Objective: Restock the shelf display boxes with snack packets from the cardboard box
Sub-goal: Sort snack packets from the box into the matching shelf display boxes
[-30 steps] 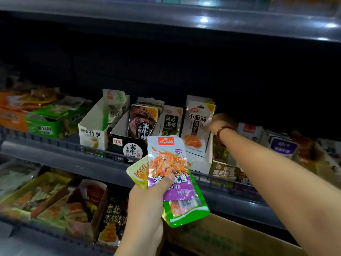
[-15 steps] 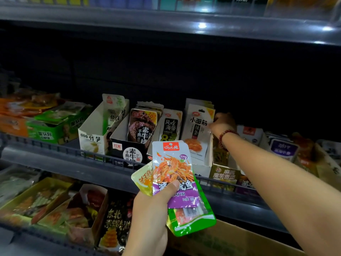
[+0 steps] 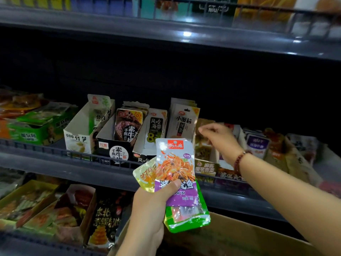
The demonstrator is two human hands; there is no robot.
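While the left hand (image 3: 147, 215) grips a fan of snack packets (image 3: 175, 174), thumb pressed on the purple one, right hand (image 3: 219, 139) loose-fingered and holding nothing, hovering by the white display box (image 3: 184, 124) on the middle shelf (image 3: 55, 161), cardboard box (image 3: 239, 237) below.

Front packet (image 3: 175, 169) white at top with red logo patch, orange shreds at centre, purple band with white characters below; packet behind (image 3: 186, 218) bright green with clear window; third packet (image 3: 145, 177) pale yellow with orange print; display box (image 3: 112, 146) black with white roundel; neighbouring box (image 3: 77, 139) white with black characters; wrist beads (image 3: 239, 161) dark red; cardboard box (image 3: 239, 239) plain brown; shelf rail (image 3: 55, 154) grey
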